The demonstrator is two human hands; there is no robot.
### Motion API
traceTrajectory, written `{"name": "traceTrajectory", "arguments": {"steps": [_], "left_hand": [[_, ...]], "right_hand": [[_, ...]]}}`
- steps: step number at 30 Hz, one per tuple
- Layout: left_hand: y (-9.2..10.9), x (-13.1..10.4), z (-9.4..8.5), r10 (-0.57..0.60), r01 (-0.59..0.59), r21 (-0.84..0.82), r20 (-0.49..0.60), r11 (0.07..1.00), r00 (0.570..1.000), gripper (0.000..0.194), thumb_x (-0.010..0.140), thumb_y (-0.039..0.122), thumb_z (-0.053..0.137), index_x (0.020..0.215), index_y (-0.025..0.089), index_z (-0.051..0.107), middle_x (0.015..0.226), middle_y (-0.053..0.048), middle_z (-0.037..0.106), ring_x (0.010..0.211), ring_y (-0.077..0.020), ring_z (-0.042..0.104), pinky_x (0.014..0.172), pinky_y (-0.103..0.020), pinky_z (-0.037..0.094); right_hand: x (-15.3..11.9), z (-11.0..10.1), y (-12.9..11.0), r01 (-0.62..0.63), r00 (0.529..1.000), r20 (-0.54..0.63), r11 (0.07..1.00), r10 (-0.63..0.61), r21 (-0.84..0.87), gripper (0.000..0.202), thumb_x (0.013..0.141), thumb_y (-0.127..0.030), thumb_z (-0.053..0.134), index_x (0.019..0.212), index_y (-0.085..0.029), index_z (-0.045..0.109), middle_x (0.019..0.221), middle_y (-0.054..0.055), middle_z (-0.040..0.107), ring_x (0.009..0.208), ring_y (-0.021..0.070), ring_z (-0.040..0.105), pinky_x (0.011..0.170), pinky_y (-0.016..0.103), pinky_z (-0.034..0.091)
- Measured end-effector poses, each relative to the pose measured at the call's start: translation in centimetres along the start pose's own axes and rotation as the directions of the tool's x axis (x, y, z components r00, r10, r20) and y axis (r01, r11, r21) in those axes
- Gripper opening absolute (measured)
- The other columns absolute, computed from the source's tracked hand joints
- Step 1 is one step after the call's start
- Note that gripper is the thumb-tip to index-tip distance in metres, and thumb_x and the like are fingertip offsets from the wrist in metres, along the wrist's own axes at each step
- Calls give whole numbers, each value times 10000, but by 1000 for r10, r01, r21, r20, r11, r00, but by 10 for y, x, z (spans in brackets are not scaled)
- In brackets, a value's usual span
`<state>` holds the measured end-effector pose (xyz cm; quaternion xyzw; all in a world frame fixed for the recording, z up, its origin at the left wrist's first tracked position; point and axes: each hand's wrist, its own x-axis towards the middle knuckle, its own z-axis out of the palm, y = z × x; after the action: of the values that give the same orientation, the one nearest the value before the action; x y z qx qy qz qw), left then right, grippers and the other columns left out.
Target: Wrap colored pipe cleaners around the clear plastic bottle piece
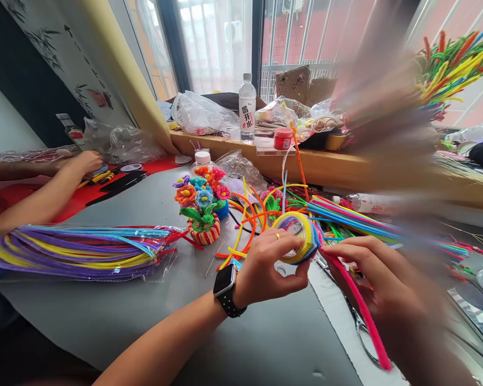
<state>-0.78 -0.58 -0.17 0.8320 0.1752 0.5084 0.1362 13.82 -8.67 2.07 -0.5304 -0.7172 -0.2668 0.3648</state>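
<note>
My left hand (271,262), with a watch on its wrist, grips a small round clear container (295,254) between thumb and fingers. Yellow, blue and pink fuzzy strands wrap around its side. My right hand (380,273) pinches a bright pink pipe cleaner (360,300) close to the container's right edge, and its loose end hangs down to the right. Partly under my right hand lies a pair of scissors (364,335) on a white sheet. Just beyond my left hand stands a small striped pot (204,231) with pipe-cleaner flowers (201,193).
A bag of purple, yellow and blue pipe cleaners (80,254) lies left on the grey table (156,321). Another person's hand (84,163) is at the far left. Loose orange and yellow stems (251,214) lie behind. A large blurred shape (390,123) covers the right. A water bottle (247,110) stands on the sill.
</note>
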Motion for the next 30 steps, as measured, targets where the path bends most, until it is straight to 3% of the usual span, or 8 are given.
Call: {"name": "traceTrajectory", "arguments": {"steps": [4, 9, 14, 19, 22, 25, 30], "left_hand": [[1, 0, 0, -124, 124, -1, 74, 992, 990, 33, 676, 185, 530, 702, 166, 536, 646, -21, 611, 602, -121, 522, 608, -260, 449], [1, 0, 0, -122, 127, -52, 94, 991, 988, 37, 679, 165, 520, 701, 147, 544, 639, -26, 608, 602, -119, 514, 626, -260, 441], [-1, -1, 1, -206, 206, 15, 134, 978, 969, 64, 680, 192, 528, 710, 154, 569, 678, -27, 605, 632, -126, 504, 628, -262, 438], [-2, 0, 1, -144, 144, 5, 123, 990, 982, 74, 679, 184, 522, 733, 156, 564, 689, -23, 621, 654, -129, 527, 665, -265, 444], [-2, 0, 1, -138, 137, 13, 127, 990, 982, 69, 677, 187, 528, 732, 162, 562, 676, -14, 616, 629, -120, 518, 635, -250, 440], [-3, 1, 1, -127, 124, 51, 61, 991, 990, 36, 678, 196, 531, 697, 166, 536, 639, 0, 591, 588, -106, 498, 614, -235, 436], [-3, 3, 0, -139, 132, 97, 69, 986, 988, 19, 679, 183, 525, 692, 170, 521, 620, 14, 576, 559, -91, 481, 596, -212, 431]], "right_hand": [[-2, 4, 3, -15, 1000, 18, 999, 15, 34, 140, 769, -227, 566, 886, -155, 593, 863, 21, 576, 832, 94, 518, 728, 199, 407], [-4, 7, 5, -58, 998, 35, 995, 55, 81, 118, 773, -216, 557, 874, -164, 590, 846, 18, 574, 792, 92, 527, 626, 178, 416], [-2, 9, 3, -41, 999, 11, 997, 41, 68, 97, 771, -195, 553, 855, -156, 579, 830, 20, 569, 767, 82, 523, 597, 171, 404], [-1, 12, 3, -38, 999, -20, 997, 39, 63, 68, 774, -145, 532, 830, -147, 571, 813, 23, 568, 746, 77, 517, 653, 184, 393], [-1, 9, 6, -44, 999, 29, 997, 42, 64, 77, 792, -184, 514, 840, -150, 564, 824, 27, 566, 752, 85, 521, 646, 186, 393], [1, 3, 9, -45, 995, 94, 999, 42, 25, 95, 800, -243, 514, 840, -174, 565, 827, 2, 566, 724, 73, 519, 610, 181, 373], [6, -3, 7, -39, 996, 83, 998, 42, -43, 155, 835, -276, 468, 868, -172, 577, 834, -3, 564, 729, 76, 501, 648, 206, 346]]}}
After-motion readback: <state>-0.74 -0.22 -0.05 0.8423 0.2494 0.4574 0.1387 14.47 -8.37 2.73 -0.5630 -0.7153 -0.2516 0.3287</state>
